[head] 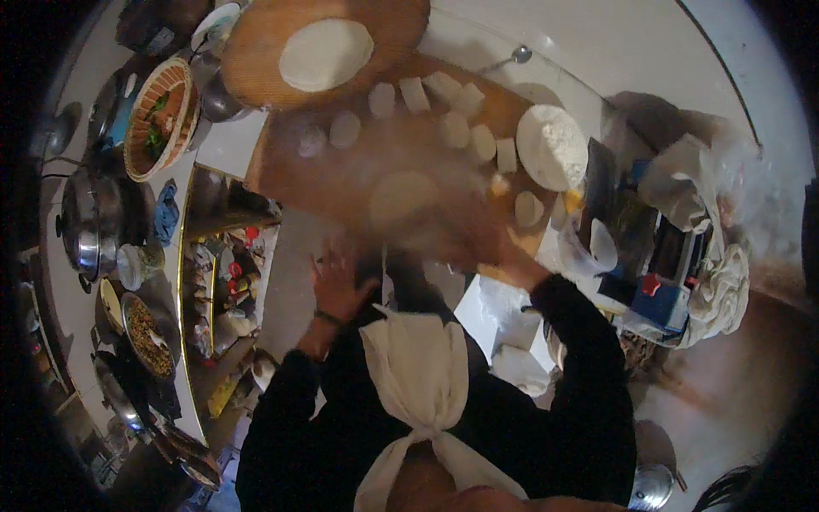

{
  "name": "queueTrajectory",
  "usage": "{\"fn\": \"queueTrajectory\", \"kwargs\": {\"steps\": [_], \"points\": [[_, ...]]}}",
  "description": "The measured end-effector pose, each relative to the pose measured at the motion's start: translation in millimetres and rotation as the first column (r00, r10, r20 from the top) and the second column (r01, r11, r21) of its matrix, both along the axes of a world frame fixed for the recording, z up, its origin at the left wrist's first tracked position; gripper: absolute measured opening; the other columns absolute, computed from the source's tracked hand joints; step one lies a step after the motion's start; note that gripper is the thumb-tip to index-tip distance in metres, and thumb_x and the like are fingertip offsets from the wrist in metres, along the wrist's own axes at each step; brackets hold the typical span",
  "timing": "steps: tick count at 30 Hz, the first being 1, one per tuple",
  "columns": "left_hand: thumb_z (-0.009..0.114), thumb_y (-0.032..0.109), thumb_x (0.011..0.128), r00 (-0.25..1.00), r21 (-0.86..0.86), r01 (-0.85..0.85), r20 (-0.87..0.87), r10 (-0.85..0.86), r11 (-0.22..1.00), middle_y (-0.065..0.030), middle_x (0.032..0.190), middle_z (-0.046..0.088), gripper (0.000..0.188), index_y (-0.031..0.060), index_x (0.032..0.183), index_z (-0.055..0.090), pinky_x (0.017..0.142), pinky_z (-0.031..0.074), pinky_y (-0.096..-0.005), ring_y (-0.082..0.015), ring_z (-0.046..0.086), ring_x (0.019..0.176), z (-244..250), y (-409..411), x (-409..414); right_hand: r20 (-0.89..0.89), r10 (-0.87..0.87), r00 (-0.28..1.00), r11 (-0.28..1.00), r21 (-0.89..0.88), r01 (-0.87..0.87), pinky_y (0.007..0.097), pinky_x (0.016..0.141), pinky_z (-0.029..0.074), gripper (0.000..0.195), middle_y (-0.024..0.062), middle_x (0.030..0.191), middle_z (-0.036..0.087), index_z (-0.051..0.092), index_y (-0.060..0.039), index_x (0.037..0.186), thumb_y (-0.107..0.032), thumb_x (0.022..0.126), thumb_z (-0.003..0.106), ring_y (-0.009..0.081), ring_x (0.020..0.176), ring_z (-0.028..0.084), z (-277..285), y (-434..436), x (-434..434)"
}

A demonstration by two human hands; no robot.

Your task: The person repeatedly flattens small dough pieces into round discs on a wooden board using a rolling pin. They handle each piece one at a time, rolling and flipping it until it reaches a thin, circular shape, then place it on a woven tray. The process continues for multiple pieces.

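Observation:
A pale flat disc that looks like dough (402, 200) lies near the front edge of a wooden board (301, 173). My left hand (339, 272) is held at that edge, just left of the disc, fingers apart and holding nothing. Blurred, my right hand (477, 233) is over the board beside the disc's right side; whether its fingers grip anything is unclear. Several dough pieces, among them a round one (345, 130) and a blocky one (414, 95), sit farther back. Toward the right stands a bowl of white flour (563, 163), with a lone dough piece (528, 208) in front.
A round wooden board (256, 57) behind bears flat white rounds (326, 54). Leftward are a wicker basket (131, 144), a lidded metal pot (86, 217) and a bowl of chopped food (147, 336). At right are a clear plastic container (585, 246) and bags (681, 179). A metal spoon (521, 54) lies behind.

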State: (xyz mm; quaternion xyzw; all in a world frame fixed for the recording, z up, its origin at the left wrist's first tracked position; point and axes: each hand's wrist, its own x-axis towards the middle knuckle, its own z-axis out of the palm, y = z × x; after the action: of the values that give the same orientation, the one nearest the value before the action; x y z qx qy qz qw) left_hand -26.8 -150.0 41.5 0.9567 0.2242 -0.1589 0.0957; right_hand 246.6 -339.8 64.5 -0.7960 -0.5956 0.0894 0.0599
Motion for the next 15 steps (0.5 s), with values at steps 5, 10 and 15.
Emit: {"fn": "queueTrajectory", "kwargs": {"steps": [5,10,15], "points": [[0.067,0.064,0.082,0.886,0.067,-0.207,0.436,0.158,0.976,-0.0174,0.165,0.029,0.099,0.0092,0.158,0.034,0.118,0.017,-0.0641,-0.0358,0.027,0.152,-7,54,53,-0.178,-0.017,0.984,0.899,0.428,0.093,0.0548,0.125,0.016,0.079,0.0174,0.160,0.037,0.041,-0.0061,0.150,-0.048,0.088,0.068,0.0339,0.150,0.032,-18,53,18],[0.068,0.046,0.088,0.898,0.021,-0.056,0.438,0.041,0.998,-0.0174,0.145,0.051,0.070,0.0089,0.144,0.049,0.109,0.032,-0.0569,-0.0361,0.048,0.132,-19,44,35,-0.004,0.020,1.000,0.984,0.175,-0.019,0.0521,0.124,0.020,0.071,0.0166,0.159,0.040,0.046,-0.0086,0.148,-0.039,0.089,0.068,0.0349,0.149,0.032,-30,31,12],[0.076,0.022,0.080,0.866,-0.003,0.019,0.499,-0.015,1.000,-0.0155,0.105,0.067,0.041,0.0080,0.116,0.066,0.091,0.044,-0.0520,-0.0364,0.061,0.099,-14,0,12,-0.046,0.007,0.999,0.971,-0.238,-0.018,0.0486,0.106,0.046,0.055,0.0119,0.136,0.059,0.057,-0.0132,0.136,-0.033,0.086,0.070,0.0333,0.132,0.053,-42,0,-5]]}}
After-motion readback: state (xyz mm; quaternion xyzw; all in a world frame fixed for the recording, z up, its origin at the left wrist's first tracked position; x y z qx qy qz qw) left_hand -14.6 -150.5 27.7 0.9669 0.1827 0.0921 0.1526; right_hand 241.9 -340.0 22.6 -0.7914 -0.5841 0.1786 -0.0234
